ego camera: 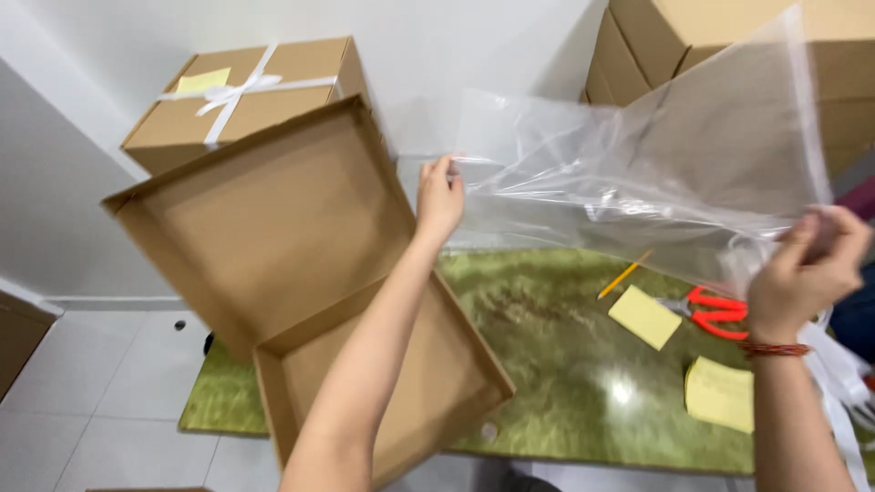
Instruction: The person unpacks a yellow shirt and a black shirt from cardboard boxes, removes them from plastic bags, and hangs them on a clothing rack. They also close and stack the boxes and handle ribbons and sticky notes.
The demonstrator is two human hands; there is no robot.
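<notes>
My left hand (439,199) pinches the left edge of a large clear plastic bag (638,164), and my right hand (807,269) grips its right end. The bag is stretched out in the air between them, above a green marbled table (565,364). Below my left forearm lies an open brown cardboard box (428,383) with its lid (264,219) tilted up to the left. The box looks empty.
A closed cardboard box tied with white ribbon (241,96) stands at the back left, a yellow note on top. More cardboard boxes (674,36) are stacked at the back right. On the table lie a pencil (624,273), yellow sticky notes (645,316), red scissors (715,312) and white ribbon (843,383).
</notes>
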